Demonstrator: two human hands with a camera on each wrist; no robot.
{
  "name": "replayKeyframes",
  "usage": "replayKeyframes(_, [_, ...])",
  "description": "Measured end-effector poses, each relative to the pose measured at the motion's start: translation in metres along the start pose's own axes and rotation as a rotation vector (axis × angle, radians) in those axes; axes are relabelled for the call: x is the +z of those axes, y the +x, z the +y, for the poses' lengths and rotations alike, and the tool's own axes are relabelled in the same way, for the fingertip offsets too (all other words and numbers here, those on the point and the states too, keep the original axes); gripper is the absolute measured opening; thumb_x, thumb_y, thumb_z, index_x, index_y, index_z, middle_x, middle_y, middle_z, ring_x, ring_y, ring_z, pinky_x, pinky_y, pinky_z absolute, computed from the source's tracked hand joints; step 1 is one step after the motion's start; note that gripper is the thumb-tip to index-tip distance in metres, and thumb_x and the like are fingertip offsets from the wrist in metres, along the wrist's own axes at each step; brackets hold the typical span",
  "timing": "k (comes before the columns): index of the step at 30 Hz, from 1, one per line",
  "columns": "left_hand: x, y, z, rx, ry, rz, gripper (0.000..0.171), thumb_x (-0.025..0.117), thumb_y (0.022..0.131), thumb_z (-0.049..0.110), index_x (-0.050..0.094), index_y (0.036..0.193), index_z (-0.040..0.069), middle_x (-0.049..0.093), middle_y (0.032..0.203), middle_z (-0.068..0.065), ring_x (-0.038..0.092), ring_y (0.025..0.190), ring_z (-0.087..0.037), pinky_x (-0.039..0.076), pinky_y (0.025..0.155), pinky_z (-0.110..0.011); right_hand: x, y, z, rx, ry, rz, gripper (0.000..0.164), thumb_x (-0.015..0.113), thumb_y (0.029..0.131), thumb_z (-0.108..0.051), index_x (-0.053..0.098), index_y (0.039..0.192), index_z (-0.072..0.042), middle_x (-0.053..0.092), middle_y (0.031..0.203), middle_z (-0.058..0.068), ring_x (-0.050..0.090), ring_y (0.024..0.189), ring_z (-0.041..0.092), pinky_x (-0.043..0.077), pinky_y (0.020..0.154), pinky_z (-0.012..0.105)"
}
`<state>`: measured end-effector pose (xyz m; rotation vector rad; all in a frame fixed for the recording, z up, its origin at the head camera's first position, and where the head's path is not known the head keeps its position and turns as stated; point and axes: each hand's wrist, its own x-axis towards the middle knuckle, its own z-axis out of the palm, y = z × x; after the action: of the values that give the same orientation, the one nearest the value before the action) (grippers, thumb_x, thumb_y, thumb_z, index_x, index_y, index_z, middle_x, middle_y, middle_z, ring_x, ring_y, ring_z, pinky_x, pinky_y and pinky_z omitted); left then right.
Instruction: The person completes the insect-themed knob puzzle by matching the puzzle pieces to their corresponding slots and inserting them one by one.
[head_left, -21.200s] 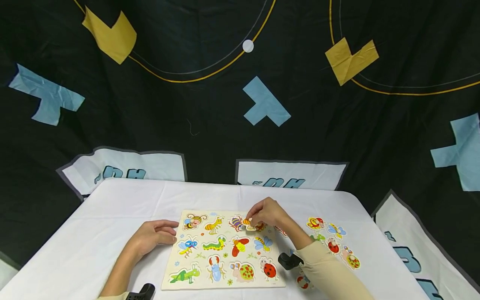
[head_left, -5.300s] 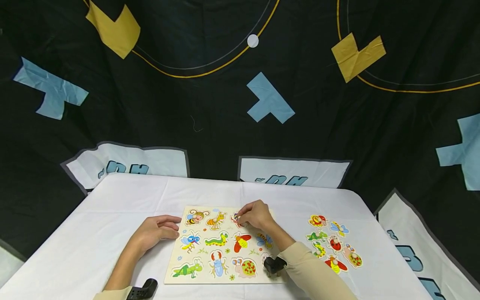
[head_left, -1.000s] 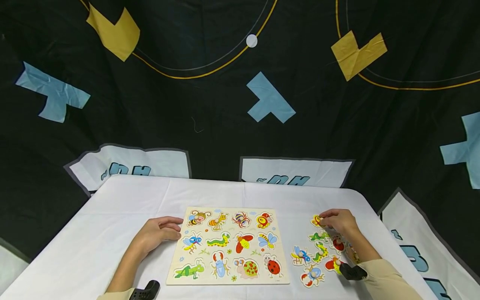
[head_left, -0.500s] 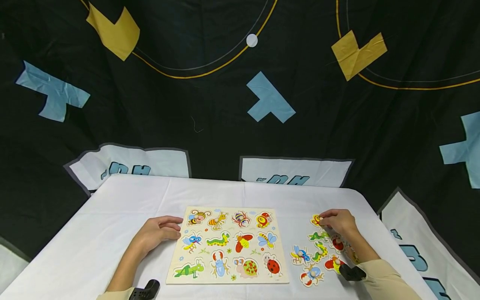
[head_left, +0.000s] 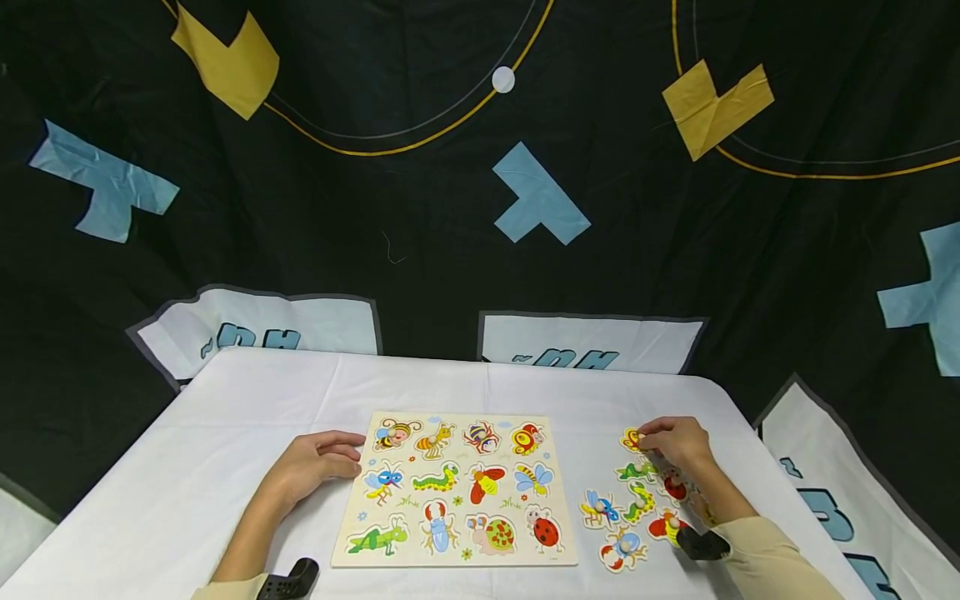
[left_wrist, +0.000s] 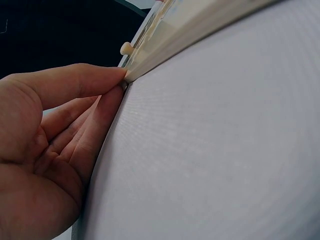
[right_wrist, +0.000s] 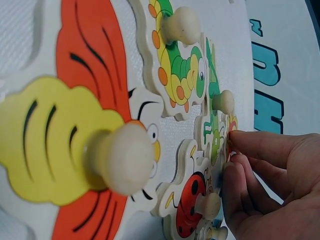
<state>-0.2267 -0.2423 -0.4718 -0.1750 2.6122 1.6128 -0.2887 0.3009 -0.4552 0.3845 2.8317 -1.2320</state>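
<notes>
A light wooden puzzle board (head_left: pixel 455 490) printed with insects lies flat on the table. My left hand (head_left: pixel 313 471) rests at its left side; in the left wrist view the straight thumb and fingertips touch the board's edge (left_wrist: pixel 180 47). Right of the board lie loose insect pieces with round wooden knobs. My right hand (head_left: pixel 681 442) pinches the red and yellow butterfly piece (head_left: pixel 630 439) at the far end of this group, its knob hidden by the fingers. Close by are the grasshopper piece (head_left: pixel 636 471) and the ladybug piece (right_wrist: pixel 189 202).
Nearer me lie a caterpillar piece (head_left: pixel 640 503), a mosquito piece (head_left: pixel 600 509), a stag beetle piece (head_left: pixel 622 550) and a red-winged firefly piece (right_wrist: pixel 90 120). My right forearm partly covers a snail piece (head_left: pixel 702 506). A white cloth covers the table (head_left: pixel 420 383); a black curtain hangs behind.
Several seconds ago my right hand was over the board's upper right; it has since moved right to the loose pieces. Over the last second both hands stay almost still.
</notes>
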Motion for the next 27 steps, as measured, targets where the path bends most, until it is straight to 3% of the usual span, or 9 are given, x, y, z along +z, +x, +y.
replayKeyframes(27, [0.001,-0.001,0.002,-0.006,0.0,-0.003,0.055,0.081,0.068,0.015,0.065,0.12,0.008,0.07,0.092,-0.004,0.064,0.083,-0.013,0.043,0.081,-0.029,0.006,-0.006,-0.024,-0.037,-0.031,-0.014,0.022,0.071,0.082,-0.018,0.072,0.1,-0.005,0.067,0.104,0.015,0.056,0.088,0.025,0.046,0.069,0.031])
